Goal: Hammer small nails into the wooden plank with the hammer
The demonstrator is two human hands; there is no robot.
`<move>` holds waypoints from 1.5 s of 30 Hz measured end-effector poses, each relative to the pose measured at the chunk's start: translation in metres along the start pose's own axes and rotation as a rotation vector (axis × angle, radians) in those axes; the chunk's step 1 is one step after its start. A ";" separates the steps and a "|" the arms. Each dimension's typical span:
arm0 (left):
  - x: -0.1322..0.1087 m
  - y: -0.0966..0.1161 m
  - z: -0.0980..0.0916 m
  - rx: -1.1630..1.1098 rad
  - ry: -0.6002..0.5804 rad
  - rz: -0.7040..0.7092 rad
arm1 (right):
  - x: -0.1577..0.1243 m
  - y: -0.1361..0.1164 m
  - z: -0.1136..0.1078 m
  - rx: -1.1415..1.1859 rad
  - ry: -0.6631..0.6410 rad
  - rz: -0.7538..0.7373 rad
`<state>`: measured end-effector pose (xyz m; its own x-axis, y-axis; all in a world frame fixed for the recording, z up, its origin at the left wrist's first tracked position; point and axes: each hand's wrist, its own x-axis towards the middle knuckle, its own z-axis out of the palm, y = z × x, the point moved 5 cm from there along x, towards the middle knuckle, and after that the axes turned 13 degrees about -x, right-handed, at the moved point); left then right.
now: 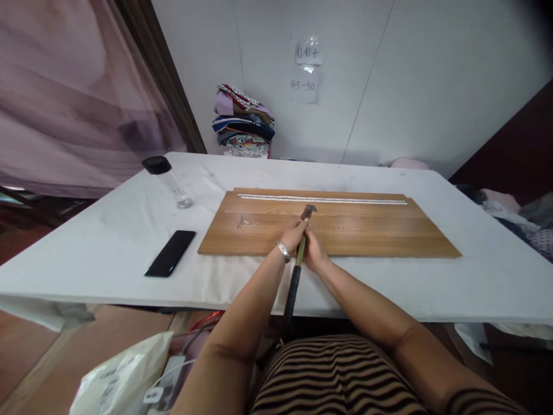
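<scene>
A claw hammer points away from me over the wooden board, its metal head towards the far side and its black grip towards my body. My left hand, with a silver band at the wrist, is closed around the handle just below the head. Close against it on the other side, my right hand is closed on the same handle; its fingers are partly hidden. To the left on the board lies a small loose pile of nails. A short row of dark dots marks the board right of the hammer.
Two white strips run along the board's far side. On the white-covered table a black phone lies left of the board, and a clear bottle with a black lid stands behind it. Folded clothes are stacked against the wall.
</scene>
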<state>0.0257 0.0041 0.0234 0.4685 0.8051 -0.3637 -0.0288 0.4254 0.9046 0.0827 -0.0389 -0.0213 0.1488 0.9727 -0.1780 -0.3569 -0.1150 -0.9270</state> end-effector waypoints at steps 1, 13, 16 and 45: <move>0.001 0.001 -0.002 0.010 0.012 0.029 | -0.002 0.001 0.001 0.013 0.047 -0.043; -0.019 0.006 -0.017 -0.121 0.079 -0.094 | -0.052 -0.045 -0.072 -1.038 -0.012 -0.272; -0.024 0.012 -0.016 -0.140 0.058 -0.110 | -0.050 -0.090 -0.143 -1.368 0.310 -0.251; -0.014 0.003 0.009 0.043 0.102 -0.191 | -0.053 -0.096 -0.267 -1.843 0.639 0.089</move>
<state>0.0273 -0.0093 0.0332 0.3700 0.7500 -0.5483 0.0909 0.5581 0.8248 0.3556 -0.1330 -0.0110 0.5975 0.7976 0.0830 0.7998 -0.6002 0.0096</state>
